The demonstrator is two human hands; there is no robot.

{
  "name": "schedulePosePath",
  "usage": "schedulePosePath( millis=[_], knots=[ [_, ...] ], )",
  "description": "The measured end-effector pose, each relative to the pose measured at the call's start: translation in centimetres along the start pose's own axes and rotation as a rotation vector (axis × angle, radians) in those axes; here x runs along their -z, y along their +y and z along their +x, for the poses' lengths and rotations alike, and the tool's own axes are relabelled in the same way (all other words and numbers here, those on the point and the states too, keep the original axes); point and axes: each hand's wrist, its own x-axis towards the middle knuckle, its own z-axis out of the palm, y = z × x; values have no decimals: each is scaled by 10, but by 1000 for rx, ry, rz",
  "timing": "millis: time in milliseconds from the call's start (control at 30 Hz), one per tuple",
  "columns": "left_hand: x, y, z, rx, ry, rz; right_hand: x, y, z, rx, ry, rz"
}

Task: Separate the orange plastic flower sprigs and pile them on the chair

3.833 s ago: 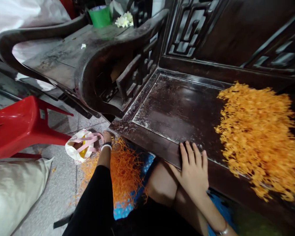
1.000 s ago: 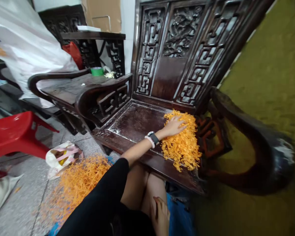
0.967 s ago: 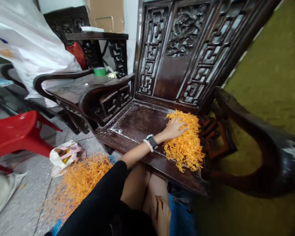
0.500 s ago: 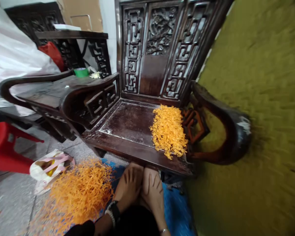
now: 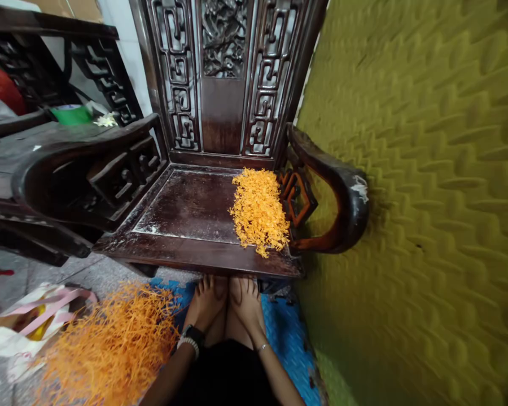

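Chair: a dark carved wooden chair (image 5: 186,203) with a worn, dusty seat.
Seat heap: small orange pieces (image 5: 259,210) lie heaped on the seat's right side, against the armrest (image 5: 336,186).
Room: a green padded wall (image 5: 427,169) stands right of the chair. The grey tiled floor (image 5: 80,270) has a blue mat (image 5: 283,332) under the person's legs.
Tabletop (image 5: 25,141): dark wood, left of the chair. It carries a green container (image 5: 70,114) with white flowers (image 5: 105,119) beside it.
Floor pile: loose orange strands (image 5: 110,344) spread over the mat's left edge.
Bag (image 5: 8,338): white cloth with pink straps, lying open just left of the floor pile, with something yellow inside.
Left hand (image 5: 207,304): open and flat on the knee, empty, near the floor pile.
Right hand (image 5: 248,304): open on the other knee, empty.
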Motion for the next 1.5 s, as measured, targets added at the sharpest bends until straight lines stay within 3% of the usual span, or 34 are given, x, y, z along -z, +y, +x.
schedulePosePath(
  millis=[400, 733, 900, 1167, 1300, 1500],
  knots=[
    [5, -17, -1, -5, -31, -127, 0, 0, 5, 9, 0, 28],
    [28, -92, -43, 109, -130, -423, 2, -2, 6, 25, -27, 10],
    [28, -125, -66, 252, -174, -521, -2, -2, 9, 22, -36, 20],
    [42, -168, -58, 542, -98, -521, -3, 0, 7, 33, -28, 19],
    [62, -158, -44, 486, -19, -583, -3, 0, 7, 30, -24, 19],
    [113, -108, -31, 255, 253, -625, -3, -1, 7, 12, -17, 37]
  ],
)
